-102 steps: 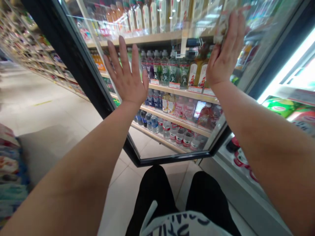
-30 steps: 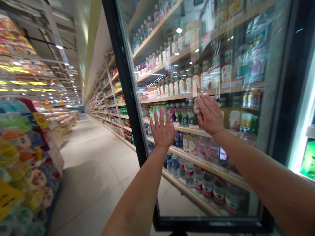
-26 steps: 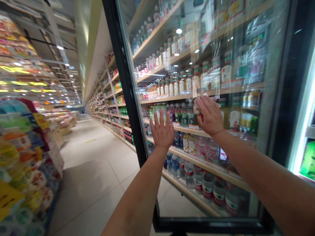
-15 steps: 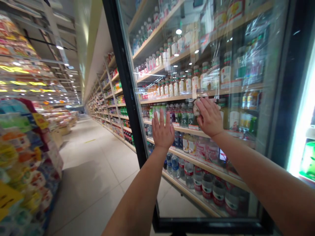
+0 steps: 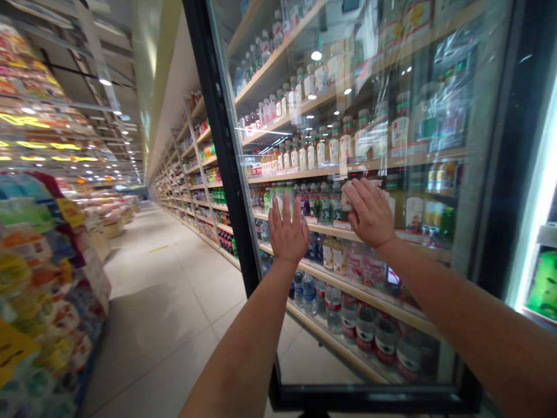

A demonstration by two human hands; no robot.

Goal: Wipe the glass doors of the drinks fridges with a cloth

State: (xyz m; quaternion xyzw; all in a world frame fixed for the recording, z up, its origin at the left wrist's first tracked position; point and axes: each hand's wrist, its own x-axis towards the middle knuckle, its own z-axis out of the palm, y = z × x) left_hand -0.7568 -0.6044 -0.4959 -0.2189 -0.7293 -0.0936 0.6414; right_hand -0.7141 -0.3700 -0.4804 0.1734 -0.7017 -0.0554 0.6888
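Note:
A glass door [image 5: 374,354] in a black frame stands swung open in front of me. My left hand [image 5: 288,229] lies flat against the glass near its left side, fingers spread and holding nothing. Farther right and slightly higher, my right hand [image 5: 371,212] presses a pale crumpled cloth [image 5: 347,196] to the pane. Most of the cloth is hidden under the palm and fingers; its edges show at the left and top. Shelved bottles [image 5: 322,145] appear through or in the glass, mixed with light reflections.
To the left runs a tiled aisle floor [image 5: 152,284]. A display heaped with colourful packages [image 5: 39,278] borders it. Long drink shelves [image 5: 204,168] recede beyond the door's black frame [image 5: 226,139]. At the far right is a lit cooler edge with a green package [image 5: 543,284].
My right hand and the cloth have shifted very slightly down on the glass. The left hand and the door keep their places.

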